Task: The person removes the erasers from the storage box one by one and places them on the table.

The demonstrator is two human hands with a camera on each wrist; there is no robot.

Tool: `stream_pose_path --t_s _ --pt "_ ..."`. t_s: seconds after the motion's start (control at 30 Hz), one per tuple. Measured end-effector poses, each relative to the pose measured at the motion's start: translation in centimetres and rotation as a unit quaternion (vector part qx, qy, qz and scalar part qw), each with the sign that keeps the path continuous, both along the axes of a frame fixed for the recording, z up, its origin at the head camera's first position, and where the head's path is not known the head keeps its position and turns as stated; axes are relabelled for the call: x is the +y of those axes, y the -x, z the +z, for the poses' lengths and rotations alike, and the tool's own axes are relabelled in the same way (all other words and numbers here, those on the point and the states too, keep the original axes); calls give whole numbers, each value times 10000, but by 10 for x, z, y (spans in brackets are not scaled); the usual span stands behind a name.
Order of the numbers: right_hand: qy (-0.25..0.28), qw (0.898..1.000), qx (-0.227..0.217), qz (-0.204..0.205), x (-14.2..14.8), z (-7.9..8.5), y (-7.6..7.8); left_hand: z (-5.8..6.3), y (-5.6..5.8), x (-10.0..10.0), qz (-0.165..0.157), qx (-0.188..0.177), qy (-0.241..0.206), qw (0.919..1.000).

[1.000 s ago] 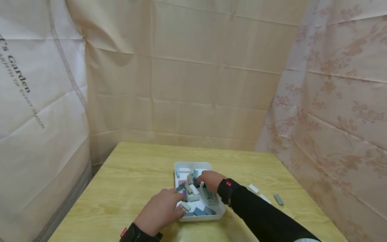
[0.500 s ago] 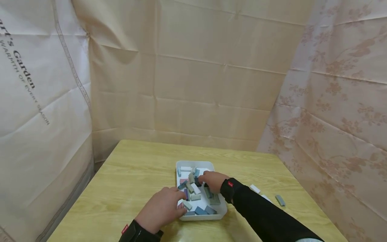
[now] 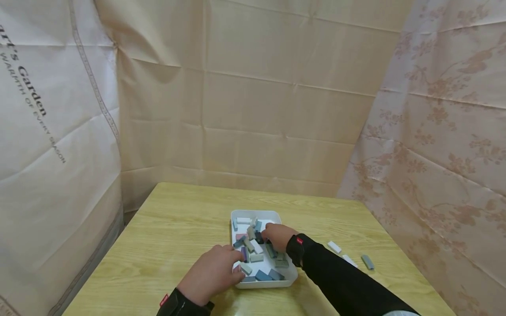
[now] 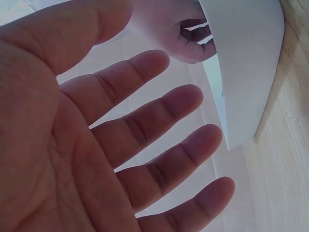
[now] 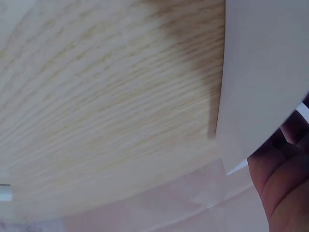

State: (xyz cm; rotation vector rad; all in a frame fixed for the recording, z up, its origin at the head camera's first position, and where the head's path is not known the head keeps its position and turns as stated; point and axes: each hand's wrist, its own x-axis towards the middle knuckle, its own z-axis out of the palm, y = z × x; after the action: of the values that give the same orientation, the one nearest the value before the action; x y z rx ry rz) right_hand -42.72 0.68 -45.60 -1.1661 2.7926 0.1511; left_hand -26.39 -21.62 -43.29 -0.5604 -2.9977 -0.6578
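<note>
A white tray holds several small blocks in white, grey, green, blue, pink and purple. My left hand hovers at the tray's near left side, its fingertips over the rim; in the left wrist view the left hand has spread fingers with nothing between them. My right hand reaches over the tray's right side, fingers bent down beside a black block and green blocks. Its fingertips are hidden, so whether they pinch a block cannot be seen. The right wrist view shows the right hand partly behind the tray wall.
Two white blocks and a grey-green block lie on the wooden table to the right of the tray, near the right forearm. Beige cloth hangs behind the table, with white and floral cloths at the sides.
The right hand has drawn back slightly to the right, so more of the black block shows. The left hand has stayed in place. The head view has shifted slightly.
</note>
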Motion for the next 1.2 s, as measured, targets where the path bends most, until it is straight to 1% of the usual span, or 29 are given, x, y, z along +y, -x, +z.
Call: stream_pose_path --t_s 0.17,0.37,0.47,0.57,0.73,0.83,1.0,1.07,1.2 --pt "214 9997 57 35 3 -3 2 0 1 -1 12 -112 59 9999" --pt "487 9974 364 383 9 5 1 -2 2 1 -14 -171 67 9998" --pt "692 9952 496 487 17 9 4 -4 4 2 -28 -162 104 9998" --pt "834 9947 490 345 26 14 7 -6 4 3 -43 -84 165 9998" --pt "1035 9943 191 -159 43 24 7 -5 4 6 -38 -153 195 9997" --pt "1178 9922 178 -357 57 27 7 -6 4 6 -40 -125 210 9997" --pt "1328 9898 208 -481 83 25 9 -6 2 8 -69 -29 184 9998" --pt "1356 9894 134 -503 92 22 8 -5 2 9 -70 -45 172 9998" --pt "1372 9888 11 -593 107 14 5 -5 0 12 -106 60 202 9997"
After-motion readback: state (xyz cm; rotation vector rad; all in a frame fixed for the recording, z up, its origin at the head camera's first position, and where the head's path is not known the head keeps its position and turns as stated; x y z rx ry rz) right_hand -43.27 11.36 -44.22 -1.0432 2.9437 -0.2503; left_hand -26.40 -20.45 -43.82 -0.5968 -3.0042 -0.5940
